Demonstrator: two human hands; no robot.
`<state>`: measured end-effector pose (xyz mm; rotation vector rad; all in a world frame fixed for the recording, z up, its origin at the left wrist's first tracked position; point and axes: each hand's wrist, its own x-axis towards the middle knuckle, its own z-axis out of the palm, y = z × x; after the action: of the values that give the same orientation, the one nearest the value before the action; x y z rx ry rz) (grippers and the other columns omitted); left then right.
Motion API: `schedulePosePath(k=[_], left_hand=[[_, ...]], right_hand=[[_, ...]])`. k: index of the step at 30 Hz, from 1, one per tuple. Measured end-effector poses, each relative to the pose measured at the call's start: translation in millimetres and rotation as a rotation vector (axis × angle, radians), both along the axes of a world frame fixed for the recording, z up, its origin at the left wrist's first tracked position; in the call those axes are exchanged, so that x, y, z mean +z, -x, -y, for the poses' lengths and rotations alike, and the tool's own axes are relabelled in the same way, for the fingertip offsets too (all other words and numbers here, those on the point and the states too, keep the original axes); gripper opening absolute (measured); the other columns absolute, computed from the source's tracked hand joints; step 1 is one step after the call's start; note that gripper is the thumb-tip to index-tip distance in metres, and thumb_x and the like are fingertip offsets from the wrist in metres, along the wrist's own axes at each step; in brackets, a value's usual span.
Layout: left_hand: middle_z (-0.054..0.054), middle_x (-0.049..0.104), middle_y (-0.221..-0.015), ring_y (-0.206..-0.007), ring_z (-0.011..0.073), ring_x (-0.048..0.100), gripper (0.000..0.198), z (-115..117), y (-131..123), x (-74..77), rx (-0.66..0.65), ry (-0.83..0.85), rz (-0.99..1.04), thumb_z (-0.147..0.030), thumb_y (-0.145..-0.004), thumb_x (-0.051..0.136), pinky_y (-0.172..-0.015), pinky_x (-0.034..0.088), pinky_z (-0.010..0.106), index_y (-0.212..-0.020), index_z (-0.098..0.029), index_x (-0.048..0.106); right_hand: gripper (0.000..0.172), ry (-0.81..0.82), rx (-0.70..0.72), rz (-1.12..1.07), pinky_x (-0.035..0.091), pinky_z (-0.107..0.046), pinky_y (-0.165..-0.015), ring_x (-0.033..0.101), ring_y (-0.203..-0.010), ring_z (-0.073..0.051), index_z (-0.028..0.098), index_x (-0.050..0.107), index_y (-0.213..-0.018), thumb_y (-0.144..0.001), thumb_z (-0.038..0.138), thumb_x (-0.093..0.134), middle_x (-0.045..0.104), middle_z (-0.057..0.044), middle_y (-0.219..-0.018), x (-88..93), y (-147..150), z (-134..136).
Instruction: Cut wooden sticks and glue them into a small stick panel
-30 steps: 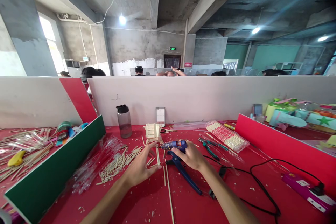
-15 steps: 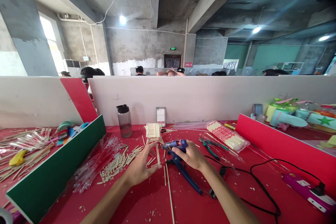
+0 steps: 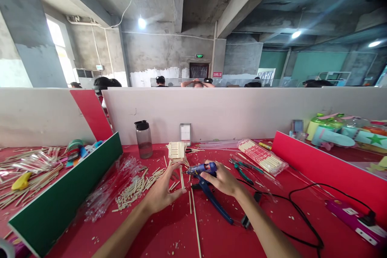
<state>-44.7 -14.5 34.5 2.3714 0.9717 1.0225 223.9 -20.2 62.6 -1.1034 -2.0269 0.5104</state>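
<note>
- Right hand [image 3: 225,180] is clasping a blue pistol-shaped glue gun [image 3: 199,168].
- Left hand [image 3: 161,192] is curving, thumb apart.
- 1 pale wooden-stick structure [image 3: 177,151] is standing, seemingly part-built; short pale sticks [image 3: 133,193] are lying loose.

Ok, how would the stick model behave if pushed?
The stick model is probably light, being built of thin sticks. It would likely slide rather than roll, given its boxy shape. It may be fragile: pieces that slender could snap or come loose.
</note>
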Motion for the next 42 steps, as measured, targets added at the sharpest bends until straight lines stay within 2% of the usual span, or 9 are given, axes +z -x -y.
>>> schedulePosePath(k=[10,14,29,37,42], left_hand=[[0.011,0.055,-0.138,-0.107,0.025,0.061,0.076,-2.6,1.8,-3.8,-0.005,0.012,-0.046,-0.038,-0.087,0.069,-0.096,0.049,0.041,-0.151,-0.029,0.027],[0.012,0.053,-0.141,-0.113,0.0277,0.059,0.076,-2.5,1.5,-2.0,-0.001,0.006,-0.038,-0.039,-0.087,0.069,-0.098,0.048,0.042,-0.15,-0.028,0.029],[0.011,0.056,-0.135,-0.106,0.0247,0.06,0.073,-2.2,1.0,1.1,0.016,0.023,-0.034,-0.037,-0.087,0.068,-0.097,0.048,0.042,-0.148,-0.028,0.031],[0.01,0.057,-0.135,-0.103,0.0232,0.061,0.074,-2.4,1.8,0.3,0.018,0.026,-0.041,-0.037,-0.087,0.069,-0.095,0.049,0.041,-0.148,-0.029,0.029],[0.009,0.058,-0.133,-0.102,0.0231,0.062,0.072,-3.9,2.7,-1.5,0.049,0.014,-0.037,-0.039,-0.086,0.07,-0.094,0.05,0.04,-0.146,-0.029,0.032]], right_hand=[[0.035,-0.04,-0.038,0.029,0.041,-0.027,-0.066,0.06,-0.07,-0.019,0.02,0.062,-0.078,-0.093,0.052,0.055,0.067,-0.002,-0.075,-1.4,2.5,-1.7],[0.035,-0.035,0.011,0.066,0.04,-0.026,-0.066,0.062,-0.073,-0.019,0.021,0.066,-0.079,-0.094,0.05,0.054,0.068,-0.001,-0.076,2.3,1.7,0.5],[0.032,-0.028,0.069,0.104,0.038,-0.025,-0.065,0.063,-0.071,-0.019,0.023,0.074,-0.086,-0.094,0.048,0.054,0.071,-0.001,-0.076,7.8,1.8,3.8],[0.035,-0.01,0.086,0.098,0.037,-0.024,-0.063,0.06,-0.068,-0.017,0.021,0.071,-0.08,-0.095,0.048,0.053,0.07,0.0,-0.074,9.7,2.9,3.9],[0.034,0.022,0.125,0.098,0.037,-0.023,-0.062,0.059,-0.067,-0.016,0.021,0.072,-0.085,-0.094,0.048,0.054,0.068,0.001,-0.072,10.9,0.6,4.4]])
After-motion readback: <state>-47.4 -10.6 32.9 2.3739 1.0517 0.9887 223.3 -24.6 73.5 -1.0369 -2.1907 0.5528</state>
